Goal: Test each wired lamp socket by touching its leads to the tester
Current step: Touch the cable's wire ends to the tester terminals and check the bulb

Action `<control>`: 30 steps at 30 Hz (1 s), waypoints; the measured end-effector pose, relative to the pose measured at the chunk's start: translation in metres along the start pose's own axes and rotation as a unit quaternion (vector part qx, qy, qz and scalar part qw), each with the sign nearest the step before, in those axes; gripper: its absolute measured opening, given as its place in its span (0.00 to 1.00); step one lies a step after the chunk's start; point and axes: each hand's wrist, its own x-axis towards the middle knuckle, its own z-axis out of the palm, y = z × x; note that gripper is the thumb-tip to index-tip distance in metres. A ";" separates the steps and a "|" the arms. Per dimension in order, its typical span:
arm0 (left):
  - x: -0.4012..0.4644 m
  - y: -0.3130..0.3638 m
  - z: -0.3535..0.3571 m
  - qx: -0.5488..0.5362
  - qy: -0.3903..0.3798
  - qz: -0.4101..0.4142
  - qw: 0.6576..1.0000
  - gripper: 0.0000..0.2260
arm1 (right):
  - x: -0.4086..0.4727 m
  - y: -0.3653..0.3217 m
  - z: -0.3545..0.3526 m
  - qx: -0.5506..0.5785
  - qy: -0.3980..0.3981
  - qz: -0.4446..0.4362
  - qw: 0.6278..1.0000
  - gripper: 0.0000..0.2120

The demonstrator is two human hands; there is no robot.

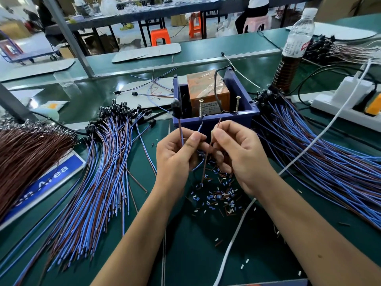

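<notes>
The tester [214,118] is a blue open box holding an orange transformer, with two upright screws [201,107] on its near wall. Just in front of it my left hand [177,153] pinches a blue lead whose tip points up toward the left screw, and the same hand holds the wire pair of a black lamp socket [176,108] that stands above it. Close beside it my right hand [237,153] pinches the brown lead, tip raised toward the box's front wall. Neither tip visibly touches a screw.
A fan of blue and brown wired sockets [107,162] lies at left, another pile [319,153] at right. Cut insulation bits [218,195] litter the green mat under my hands. A white cable [309,145], power strip [350,104] and bottle [294,48] stand at right.
</notes>
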 end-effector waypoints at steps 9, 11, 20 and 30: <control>0.005 -0.003 0.016 0.166 0.191 0.165 0.953 0.04 | 0.001 -0.002 -0.008 -0.201 0.225 -0.210 0.930 0.04; 0.008 -0.003 0.021 0.160 0.213 0.168 0.949 0.03 | 0.001 -0.002 -0.009 -0.257 0.274 -0.229 0.898 0.07; 0.016 -0.002 0.040 0.162 0.232 0.181 0.942 0.04 | 0.003 -0.008 -0.010 -0.356 0.304 -0.261 0.844 0.10; 0.011 -0.006 0.041 0.154 0.228 0.177 0.945 0.04 | 0.003 -0.009 -0.011 -0.355 0.295 -0.267 0.846 0.10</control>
